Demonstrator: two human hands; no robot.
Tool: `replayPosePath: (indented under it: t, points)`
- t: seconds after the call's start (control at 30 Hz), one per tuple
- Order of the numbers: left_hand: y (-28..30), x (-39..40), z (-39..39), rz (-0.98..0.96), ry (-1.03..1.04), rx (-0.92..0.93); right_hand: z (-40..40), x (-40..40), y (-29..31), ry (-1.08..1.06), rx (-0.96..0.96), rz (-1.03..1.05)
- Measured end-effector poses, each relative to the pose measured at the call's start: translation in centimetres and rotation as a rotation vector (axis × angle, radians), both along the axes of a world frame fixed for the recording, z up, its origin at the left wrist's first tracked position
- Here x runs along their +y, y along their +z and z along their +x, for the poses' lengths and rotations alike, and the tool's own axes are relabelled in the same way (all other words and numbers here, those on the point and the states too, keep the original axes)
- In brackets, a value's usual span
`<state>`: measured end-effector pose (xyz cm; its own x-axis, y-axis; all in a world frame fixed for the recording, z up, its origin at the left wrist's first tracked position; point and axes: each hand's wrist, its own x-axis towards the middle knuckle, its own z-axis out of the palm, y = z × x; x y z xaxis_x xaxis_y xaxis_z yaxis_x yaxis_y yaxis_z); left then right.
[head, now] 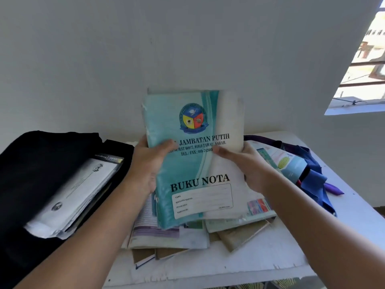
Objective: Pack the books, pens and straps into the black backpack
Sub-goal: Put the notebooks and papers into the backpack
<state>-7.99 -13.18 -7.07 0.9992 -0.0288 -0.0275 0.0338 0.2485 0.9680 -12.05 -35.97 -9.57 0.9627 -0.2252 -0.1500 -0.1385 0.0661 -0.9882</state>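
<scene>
**Two hands lift a bundle of notebooks clear of the pile**

Both of our hands hold the same thing: the left hand [145,163] grips the left edge of the teal "BUKU NOTA" notebook [187,155], thumb across the cover, while the right hand [243,163] pinches the right edge, probably because several thin books are stacked behind it and would fan apart in one hand. We hold the bundle upright above the loose books [170,236] on the table [260,261], likely to square it before sliding it sideways. The black backpack [31,163] lies open at the left, already holding white books [79,188], its mouth facing the bundle. At the far right, blue straps [318,180] and a purple pen [333,189] wait, not yet packed.
</scene>
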Motion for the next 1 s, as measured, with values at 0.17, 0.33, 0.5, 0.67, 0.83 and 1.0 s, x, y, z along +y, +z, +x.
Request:
replayPosePath:
  t: [0.17, 0.33, 0.5, 0.67, 0.83, 1.0]
  points:
    - [3.5, 1.0, 1.1, 0.015, 0.062, -0.357, 0.9, 1.7, 4.6, -0.028, -0.337, 0.026]
    - [-1.5, 1.4, 1.9, 0.042, -0.012, -0.264, 0.5, 2.2, 1.2, 0.163, -0.305, -0.077]
    - [-3.7, 1.4, 2.3, 0.081, -0.032, -0.178, 0.6, 3.1, -0.4, 0.07, -0.311, -0.092]
    - [-5.2, 0.6, 2.4, 0.261, 0.195, -0.063, 1.3, 4.4, 0.0, -0.061, -0.355, 0.082]
    - [-5.7, -1.8, -0.1, 0.023, 0.17, 0.244, 2.2, 4.3, 1.0, -0.192, -0.257, 0.499]
    - [-4.7, -2.4, 0.5, -0.438, -0.009, 0.248, 1.8, 4.6, -0.5, -0.147, -0.188, 0.637]
